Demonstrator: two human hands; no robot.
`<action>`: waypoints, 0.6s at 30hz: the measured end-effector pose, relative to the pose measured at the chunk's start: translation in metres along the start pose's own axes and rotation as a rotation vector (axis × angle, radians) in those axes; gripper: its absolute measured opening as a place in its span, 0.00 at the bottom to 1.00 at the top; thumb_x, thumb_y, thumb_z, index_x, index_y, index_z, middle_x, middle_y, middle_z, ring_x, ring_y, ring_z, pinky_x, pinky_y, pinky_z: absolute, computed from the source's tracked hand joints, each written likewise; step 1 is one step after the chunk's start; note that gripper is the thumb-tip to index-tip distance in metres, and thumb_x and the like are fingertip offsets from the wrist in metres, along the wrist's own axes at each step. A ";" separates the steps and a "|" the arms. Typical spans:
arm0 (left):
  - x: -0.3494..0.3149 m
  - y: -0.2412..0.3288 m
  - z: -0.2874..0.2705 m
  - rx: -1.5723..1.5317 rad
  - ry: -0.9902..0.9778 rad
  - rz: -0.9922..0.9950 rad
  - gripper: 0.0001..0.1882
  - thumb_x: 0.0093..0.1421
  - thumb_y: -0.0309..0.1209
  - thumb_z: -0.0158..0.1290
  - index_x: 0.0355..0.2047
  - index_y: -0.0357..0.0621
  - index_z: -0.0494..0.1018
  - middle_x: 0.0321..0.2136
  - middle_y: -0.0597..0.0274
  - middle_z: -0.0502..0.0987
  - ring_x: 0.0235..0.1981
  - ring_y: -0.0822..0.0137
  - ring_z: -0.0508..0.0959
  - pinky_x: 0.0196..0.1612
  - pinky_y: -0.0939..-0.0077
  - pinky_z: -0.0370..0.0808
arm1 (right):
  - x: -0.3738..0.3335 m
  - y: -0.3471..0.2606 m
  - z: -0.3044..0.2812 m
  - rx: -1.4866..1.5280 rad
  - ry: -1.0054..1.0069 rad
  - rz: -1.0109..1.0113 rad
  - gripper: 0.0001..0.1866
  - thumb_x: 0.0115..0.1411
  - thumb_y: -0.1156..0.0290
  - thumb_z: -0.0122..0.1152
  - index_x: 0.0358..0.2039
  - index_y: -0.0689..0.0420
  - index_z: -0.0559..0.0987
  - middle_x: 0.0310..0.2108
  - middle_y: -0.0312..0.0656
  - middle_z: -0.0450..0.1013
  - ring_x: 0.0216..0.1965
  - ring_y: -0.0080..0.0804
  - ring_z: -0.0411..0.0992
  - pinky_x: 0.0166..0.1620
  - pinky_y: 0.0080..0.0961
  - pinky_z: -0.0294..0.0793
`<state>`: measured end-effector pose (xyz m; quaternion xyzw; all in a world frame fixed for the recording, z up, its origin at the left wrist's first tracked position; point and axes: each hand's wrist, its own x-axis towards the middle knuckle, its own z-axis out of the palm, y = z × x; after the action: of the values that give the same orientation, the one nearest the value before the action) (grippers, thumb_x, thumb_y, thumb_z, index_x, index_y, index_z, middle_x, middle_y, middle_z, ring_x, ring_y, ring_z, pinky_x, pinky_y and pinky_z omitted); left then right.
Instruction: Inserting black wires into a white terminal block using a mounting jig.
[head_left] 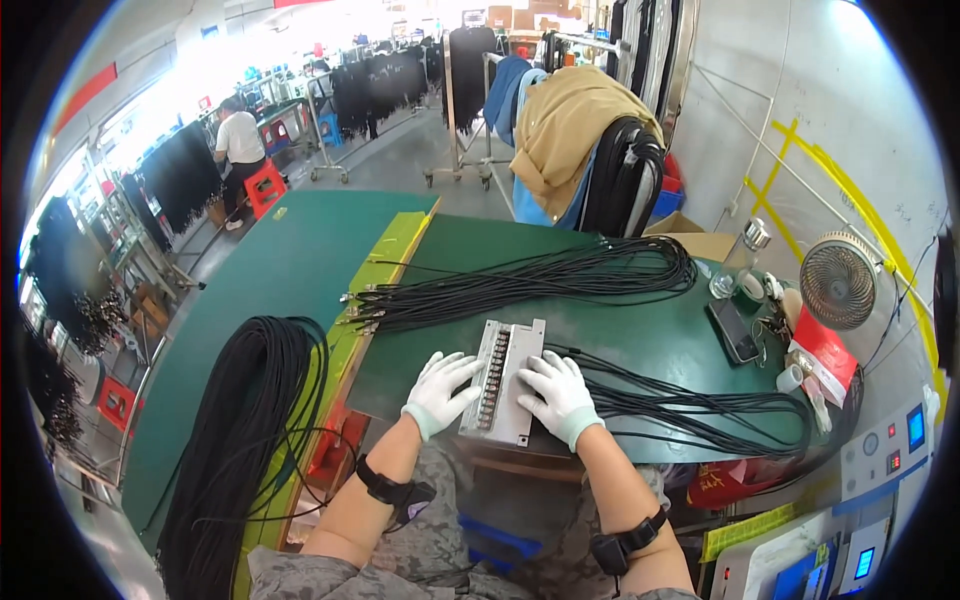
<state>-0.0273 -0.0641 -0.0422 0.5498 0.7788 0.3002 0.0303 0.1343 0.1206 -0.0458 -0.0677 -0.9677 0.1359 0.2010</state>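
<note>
A grey metal fixture block lies at the table's front edge, with a row of small metallic parts set along its slot. My left hand, in a white glove, rests at the fixture's left side, its fingers stretched toward the slot. On the plate to the right of the slot my gloved right hand lies with fingers spread. Neither hand shows anything held. From behind and beneath the right hand a looped bundle of black cables runs to the right; whether its ends sit in the fixture is hidden.
Another black cable bundle lies across the green table; a third drapes over its left part. At right are a phone, a glass jar, a fan and a control box. A person sits far left.
</note>
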 end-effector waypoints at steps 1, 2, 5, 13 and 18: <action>0.000 0.000 -0.001 0.000 -0.003 -0.004 0.25 0.60 0.44 0.48 0.56 0.50 0.68 0.56 0.55 0.70 0.61 0.54 0.63 0.66 0.56 0.49 | 0.001 -0.001 0.000 -0.004 0.007 -0.002 0.21 0.53 0.57 0.60 0.46 0.50 0.76 0.54 0.44 0.68 0.59 0.48 0.59 0.60 0.47 0.54; 0.001 0.000 -0.001 -0.001 -0.008 -0.009 0.25 0.60 0.45 0.49 0.56 0.50 0.69 0.56 0.55 0.70 0.61 0.54 0.63 0.66 0.56 0.49 | 0.001 -0.001 -0.001 -0.006 -0.002 0.002 0.21 0.53 0.57 0.60 0.46 0.50 0.76 0.55 0.44 0.68 0.60 0.47 0.59 0.61 0.47 0.53; 0.001 0.000 0.001 -0.016 -0.006 -0.003 0.26 0.59 0.45 0.49 0.56 0.50 0.69 0.55 0.52 0.70 0.61 0.52 0.63 0.66 0.55 0.50 | 0.001 -0.002 -0.004 -0.012 -0.017 0.017 0.21 0.53 0.56 0.59 0.46 0.50 0.76 0.55 0.44 0.68 0.60 0.47 0.59 0.61 0.47 0.52; 0.002 -0.001 0.000 -0.022 -0.007 -0.012 0.26 0.59 0.45 0.50 0.56 0.49 0.69 0.54 0.51 0.70 0.61 0.52 0.63 0.66 0.55 0.50 | 0.004 -0.006 -0.004 -0.001 -0.095 0.057 0.23 0.56 0.54 0.57 0.50 0.50 0.75 0.57 0.45 0.66 0.62 0.47 0.57 0.64 0.48 0.49; 0.002 -0.002 0.001 0.002 -0.012 -0.010 0.25 0.60 0.45 0.49 0.56 0.50 0.69 0.55 0.55 0.70 0.62 0.55 0.62 0.66 0.57 0.49 | 0.003 -0.005 -0.003 -0.028 -0.078 0.053 0.22 0.55 0.54 0.57 0.48 0.49 0.75 0.56 0.43 0.66 0.61 0.45 0.58 0.63 0.49 0.49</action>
<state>-0.0296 -0.0622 -0.0437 0.5477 0.7817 0.2961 0.0362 0.1322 0.1169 -0.0399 -0.0910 -0.9745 0.1300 0.1584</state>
